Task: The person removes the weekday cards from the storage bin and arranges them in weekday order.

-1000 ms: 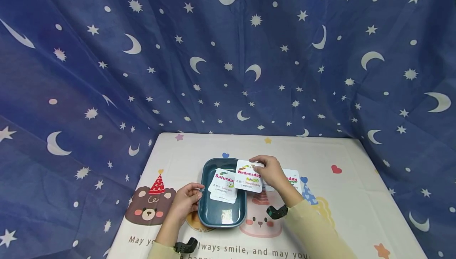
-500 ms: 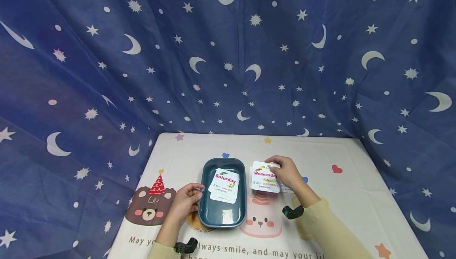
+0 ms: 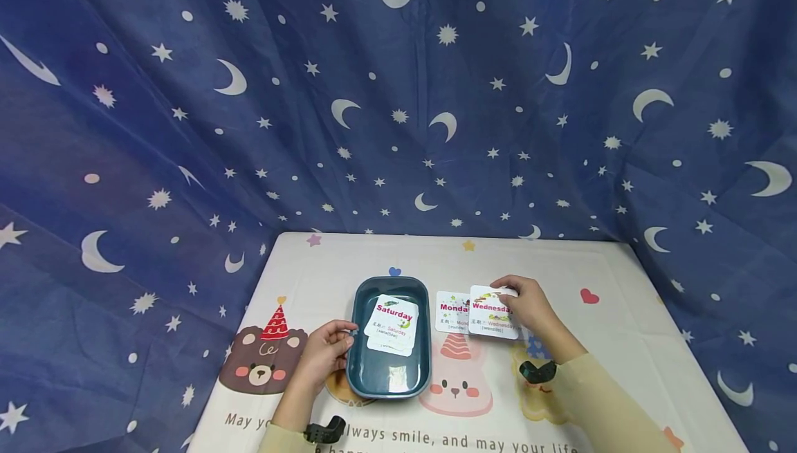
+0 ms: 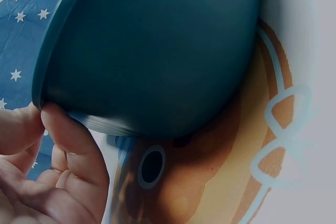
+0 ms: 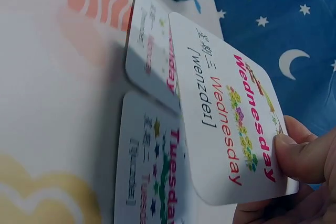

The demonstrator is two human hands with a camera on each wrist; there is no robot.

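My right hand (image 3: 530, 306) pinches a white square Wednesday card (image 3: 488, 328) by its upper right corner, thumb on the printed face. That card is held tilted over two others, as the right wrist view shows: a Monday card (image 5: 144, 40) and a Tuesday card (image 5: 147, 171) lying side by side on the table. In the head view the Wednesday card covers the Monday card's right edge and hides the Tuesday card. My left hand (image 3: 324, 354) grips the left rim of a dark teal tray (image 3: 361, 377) between thumb and fingers. A Saturday card (image 3: 394, 316) lies on top of other cards inside the tray.
A white tablecloth (image 3: 349, 252) with printed animals, hearts and lettering covers the table. Behind and to the left hangs a dark blue curtain (image 3: 398, 155) with moons and stars. Each wrist wears a black band, such as the right band (image 3: 538, 372).
My right hand has carried the Wednesday card rightward from over the tray's right edge, past the Monday card, to over the Tuesday card. The left hand and tray have stayed put.
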